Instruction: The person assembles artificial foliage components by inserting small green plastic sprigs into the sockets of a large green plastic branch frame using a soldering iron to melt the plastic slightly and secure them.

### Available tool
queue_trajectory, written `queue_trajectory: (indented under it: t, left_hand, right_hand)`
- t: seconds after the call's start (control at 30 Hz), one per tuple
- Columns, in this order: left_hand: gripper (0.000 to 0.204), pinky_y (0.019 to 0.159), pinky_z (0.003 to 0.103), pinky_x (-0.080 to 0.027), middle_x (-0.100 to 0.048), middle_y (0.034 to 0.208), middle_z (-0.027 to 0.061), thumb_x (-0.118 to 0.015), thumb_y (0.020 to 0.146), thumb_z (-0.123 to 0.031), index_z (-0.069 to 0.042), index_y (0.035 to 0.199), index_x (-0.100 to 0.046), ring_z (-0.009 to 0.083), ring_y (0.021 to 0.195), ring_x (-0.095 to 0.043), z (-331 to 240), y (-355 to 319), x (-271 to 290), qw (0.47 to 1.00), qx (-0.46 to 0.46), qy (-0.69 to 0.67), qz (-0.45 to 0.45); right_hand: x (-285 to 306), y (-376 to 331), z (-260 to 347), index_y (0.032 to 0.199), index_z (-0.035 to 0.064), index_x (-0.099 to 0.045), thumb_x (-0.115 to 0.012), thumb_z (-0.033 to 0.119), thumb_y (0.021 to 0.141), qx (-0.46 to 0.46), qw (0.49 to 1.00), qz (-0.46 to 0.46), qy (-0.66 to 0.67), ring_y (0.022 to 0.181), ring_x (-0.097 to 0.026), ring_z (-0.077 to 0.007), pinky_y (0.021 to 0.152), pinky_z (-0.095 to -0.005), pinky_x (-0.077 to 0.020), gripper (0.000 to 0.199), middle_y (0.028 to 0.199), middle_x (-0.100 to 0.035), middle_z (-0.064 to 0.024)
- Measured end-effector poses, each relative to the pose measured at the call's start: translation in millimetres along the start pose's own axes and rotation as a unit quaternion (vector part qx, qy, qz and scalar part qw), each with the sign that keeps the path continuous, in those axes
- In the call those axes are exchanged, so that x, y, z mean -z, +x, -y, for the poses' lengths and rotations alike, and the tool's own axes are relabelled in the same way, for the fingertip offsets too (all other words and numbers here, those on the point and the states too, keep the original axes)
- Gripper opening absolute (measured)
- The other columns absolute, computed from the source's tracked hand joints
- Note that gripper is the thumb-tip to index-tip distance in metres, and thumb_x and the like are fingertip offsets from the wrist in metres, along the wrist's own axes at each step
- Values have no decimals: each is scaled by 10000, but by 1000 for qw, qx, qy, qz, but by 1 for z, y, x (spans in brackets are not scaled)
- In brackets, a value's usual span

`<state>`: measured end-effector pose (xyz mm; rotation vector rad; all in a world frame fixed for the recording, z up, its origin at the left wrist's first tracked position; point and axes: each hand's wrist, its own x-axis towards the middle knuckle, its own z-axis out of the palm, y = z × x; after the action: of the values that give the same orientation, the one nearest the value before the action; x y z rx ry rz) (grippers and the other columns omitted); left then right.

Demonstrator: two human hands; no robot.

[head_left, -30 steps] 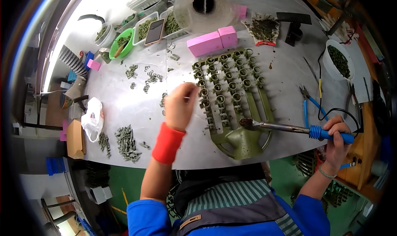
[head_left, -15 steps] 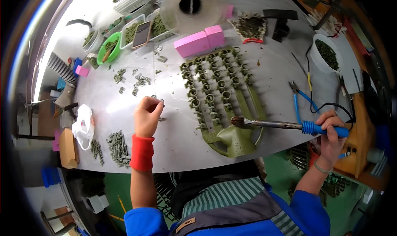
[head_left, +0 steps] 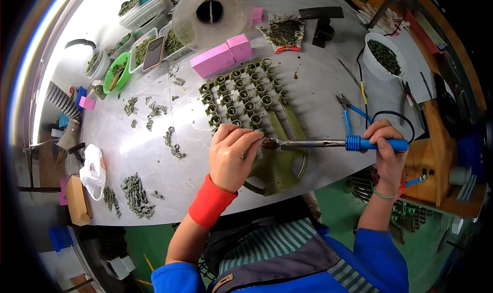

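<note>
My right hand (head_left: 385,151) is wrapped round the blue handle of a soldering iron (head_left: 318,144), held level and pointing left. Its dark, brownish tip lies beside the fingertips of my left hand (head_left: 232,155). Those fingers are pinched together at the tree of green parts, and whatever is in them is mostly hidden. A red wristband (head_left: 211,200) covers that wrist. Beneath both hands lies the olive-green tree (head_left: 280,172), a wide base with long bars carrying rows of small ring-shaped parts (head_left: 249,107).
Loose green rings (head_left: 172,143) and a pile of small green pieces (head_left: 136,195) lie to the left. Pink blocks (head_left: 221,56) stand behind the tree. At right are blue-handled pliers (head_left: 346,108), a white bowl of green pieces (head_left: 384,56) and the iron's black cord (head_left: 398,114).
My left hand has moved right, from the bare tabletop beside the tree to the iron's tip. The iron has shifted slightly left and up in view, along with the whole scene.
</note>
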<state>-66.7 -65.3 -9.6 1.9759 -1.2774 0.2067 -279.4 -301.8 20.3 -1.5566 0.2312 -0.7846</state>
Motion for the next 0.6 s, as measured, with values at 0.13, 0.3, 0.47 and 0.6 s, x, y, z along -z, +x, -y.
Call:
queue_trajectory:
  t: [0.13,0.3,0.47,0.6]
  left_hand:
    - [166,751,338,-463,-682,850,21,-734,704,-48,-85,865,-716,222,832,-555,3,1,-9,998,-29,59,7]
    - [163,757,343,-458,-685,852,18,-734,701,-53,-89,858,-716,227,831,-547,4,-1,-8,997,-14,76,8]
    - [181,779,355,-461,-679,877,32,-750,710,-81,-74,886,-706,248,853,-553,3,2,-2,998,-28,47,21]
    - [96,573,284,-502,-667,847,93,-679,823,-58,-22,910,-658,169,649,-627,60,3,31,987,140,-42,-71]
  right_hand:
    - [-4,3,-9,793,-24,-610,-594,74,844,-10,1000,-4,23,772,-613,-199,582,-308,-552,112,857,-594,-139]
    - [-3,5,-5,769,-13,-609,-588,67,832,-22,1000,0,16,733,-601,-184,563,-293,-533,104,846,-598,-140]
    - [13,2,2,730,2,-570,-596,153,834,10,1000,-25,-14,688,-549,-163,506,-266,-475,186,814,-570,-130]
    - [19,-2,2,734,14,-558,-602,192,840,20,1000,-19,-14,701,-539,-159,496,-261,-464,212,812,-558,-126]
